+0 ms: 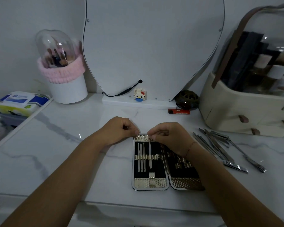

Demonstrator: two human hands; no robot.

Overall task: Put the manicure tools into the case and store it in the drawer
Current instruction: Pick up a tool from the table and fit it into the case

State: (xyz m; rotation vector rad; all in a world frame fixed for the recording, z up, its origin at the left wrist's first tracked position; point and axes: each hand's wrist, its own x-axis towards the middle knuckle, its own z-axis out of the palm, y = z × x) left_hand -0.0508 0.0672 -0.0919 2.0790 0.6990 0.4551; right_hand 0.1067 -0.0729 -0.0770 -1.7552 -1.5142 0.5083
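Now four tools [144,154] in case [150,184], two hands

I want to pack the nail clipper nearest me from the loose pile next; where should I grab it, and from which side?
Probably pinch the nail clipper across its flat body from above. It lies flat on the countertop at the pile's near end, its jaw end pointing right and clear of the other tools, so the near side looks freest.

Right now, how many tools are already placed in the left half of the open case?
4. Three thin tools sit side by side under the strap at the far left of the case; a fourth tool lies beside them, its top at the right hand fingers.
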